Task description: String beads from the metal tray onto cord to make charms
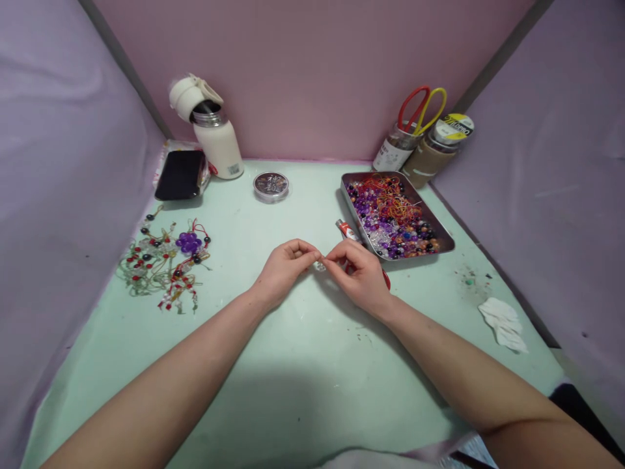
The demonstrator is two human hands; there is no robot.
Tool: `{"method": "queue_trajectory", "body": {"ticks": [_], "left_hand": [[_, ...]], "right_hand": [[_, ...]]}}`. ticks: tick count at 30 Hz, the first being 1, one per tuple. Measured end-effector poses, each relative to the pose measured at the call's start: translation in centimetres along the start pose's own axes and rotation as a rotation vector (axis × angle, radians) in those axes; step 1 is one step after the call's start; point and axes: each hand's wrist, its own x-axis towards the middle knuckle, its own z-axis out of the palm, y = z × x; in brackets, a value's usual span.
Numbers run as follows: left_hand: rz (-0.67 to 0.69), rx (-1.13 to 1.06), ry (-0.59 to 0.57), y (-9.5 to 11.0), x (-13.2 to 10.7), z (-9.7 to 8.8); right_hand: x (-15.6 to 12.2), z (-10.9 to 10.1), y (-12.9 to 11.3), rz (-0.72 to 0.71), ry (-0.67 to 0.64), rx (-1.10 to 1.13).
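Note:
My left hand (pixel 291 266) and my right hand (pixel 359 273) meet over the middle of the table, thumbs and forefingers pinched together. A small cluster of clear beads (pixel 319 266) shows between their fingertips; any thread there is too fine to make out. Under and behind my right hand lies a red-and-white object with a metal end (pixel 346 229), perhaps a lighter, partly covered. A red loop, like a handle (pixel 387 280), pokes out beside the same hand. Just beyond, a metal tray (pixel 352 203) holds purple, clear, black and orange beads with tangled red and yellow cords.
On the left lie beaded cord ornaments (pixel 159 260) with a purple bead flower (pixel 189 243). Behind them are a black phone-like object (pixel 180 174) and an open cream bottle (pixel 219 146). A thread spool (pixel 271 186), two jars (pixel 393 151) and a crumpled tissue (pixel 502 324) also sit on the table.

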Motion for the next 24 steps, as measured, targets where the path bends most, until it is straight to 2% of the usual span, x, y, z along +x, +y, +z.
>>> {"method": "queue_trajectory", "body": {"ticks": [5,15,24], "left_hand": [[-0.018,-0.06,0.001,-0.06,0.1,-0.19],[-0.023,-0.072,-0.005,-0.31,0.28,-0.43],[-0.02,-0.063,0.001,-0.38,0.17,-0.3]], "right_hand": [[0.0,0.03,0.39,-0.108,-0.03,-0.054],[-0.09,-0.04,0.57,-0.128,-0.039,-0.111],[-0.17,-0.23,0.74,-0.244,-0.06,-0.29]]}}
